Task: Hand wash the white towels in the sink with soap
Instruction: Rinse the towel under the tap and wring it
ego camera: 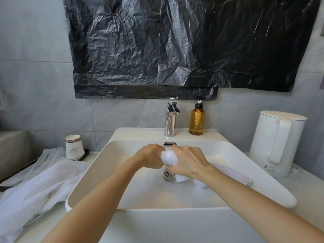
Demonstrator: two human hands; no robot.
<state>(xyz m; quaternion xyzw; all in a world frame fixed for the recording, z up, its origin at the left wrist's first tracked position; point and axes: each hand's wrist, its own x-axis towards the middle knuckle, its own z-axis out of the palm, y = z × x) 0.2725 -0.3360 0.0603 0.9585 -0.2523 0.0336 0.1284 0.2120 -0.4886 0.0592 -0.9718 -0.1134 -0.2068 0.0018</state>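
white towels (169,159), sink (175,225), kettle (277,146); amber soap bottle (196,120) black pump; black plastic sheet (175,46); grey tiles (35,76); chrome tap (171,118).

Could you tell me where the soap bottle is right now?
In the head view, the amber pump bottle stands on the back ledge of the sink, just right of the chrome faucet and left of the white kettle.

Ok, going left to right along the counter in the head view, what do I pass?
Crumpled white towel → stack of paper cups → chrome faucet → amber soap bottle → white kettle.
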